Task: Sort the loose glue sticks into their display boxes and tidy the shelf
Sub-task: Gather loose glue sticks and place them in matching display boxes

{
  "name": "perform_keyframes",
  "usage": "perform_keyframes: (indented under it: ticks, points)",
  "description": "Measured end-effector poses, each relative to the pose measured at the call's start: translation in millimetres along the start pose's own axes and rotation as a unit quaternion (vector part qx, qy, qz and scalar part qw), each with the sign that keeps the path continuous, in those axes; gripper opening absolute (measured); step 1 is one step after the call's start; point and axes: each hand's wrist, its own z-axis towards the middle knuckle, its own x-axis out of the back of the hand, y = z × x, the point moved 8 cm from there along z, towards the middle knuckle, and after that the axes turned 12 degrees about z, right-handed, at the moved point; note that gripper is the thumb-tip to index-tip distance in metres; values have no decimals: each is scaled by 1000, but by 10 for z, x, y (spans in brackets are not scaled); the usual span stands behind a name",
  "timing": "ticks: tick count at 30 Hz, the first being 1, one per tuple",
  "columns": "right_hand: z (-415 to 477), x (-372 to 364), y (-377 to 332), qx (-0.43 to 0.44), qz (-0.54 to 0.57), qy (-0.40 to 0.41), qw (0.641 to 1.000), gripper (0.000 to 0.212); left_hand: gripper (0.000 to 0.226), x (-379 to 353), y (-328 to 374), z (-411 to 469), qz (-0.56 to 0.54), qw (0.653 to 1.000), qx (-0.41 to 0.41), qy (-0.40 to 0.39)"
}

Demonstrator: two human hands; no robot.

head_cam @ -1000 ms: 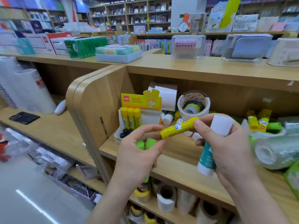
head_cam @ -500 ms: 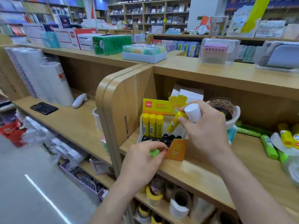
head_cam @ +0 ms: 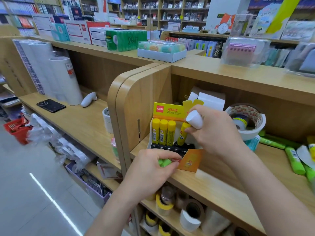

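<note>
1. The display box [head_cam: 167, 110], with a yellow header card and an orange front flap, stands at the left end of the wooden shelf [head_cam: 213, 183], just beside the curved side panel.
2. 3 upright yellow sticks [head_cam: 163, 132] stand side by side in its back row, with black slots showing in front of them.
3. The right hand [head_cam: 214, 133] pinches a 4th yellow stick [head_cam: 182, 134] at its top with the fingertips. The stick is slightly tilted, with its lower end at the slot just right of the 3.
4. The same hand also holds a white-capped stick [head_cam: 194, 119] in its curled fingers, cap pointing up and left.
5. The left hand [head_cam: 150, 171] is curled round green glue sticks [head_cam: 164, 163] at the box's front edge, fingertips touching the flap.
6. Loose green sticks [head_cam: 294, 160] lie on the shelf to the right, well apart from the box.
7. A wide tape roll [head_cam: 250, 133] sits behind the right hand.
</note>
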Motion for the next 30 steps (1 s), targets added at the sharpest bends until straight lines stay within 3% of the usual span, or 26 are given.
perform_keyframes:
  ticks: [7,11,16,18,22,30]
  points:
    - [115,-116,-100,29,-44,-77,996,19,17,-28,-42,47,-20,999,12,-31]
    - [124,-133,-97,34,-50,-76,995,15,19,-9,-33,57,-12,999,9,-37]
    - [127,-173,-121,61,-67,-107,990,9,31,274,37,140,-8,997,1,73]
    - [123,-176,-115,58,-77,-122,988,10,37,358,130,194,27,995,-11,96]
    - [136,-169,-118,61,-91,-144,983,13,49,345,313,331,165,984,-16,68]
    - [182,-178,-104,6,-106,-220,970,10,46,329,390,444,304,950,-5,68]
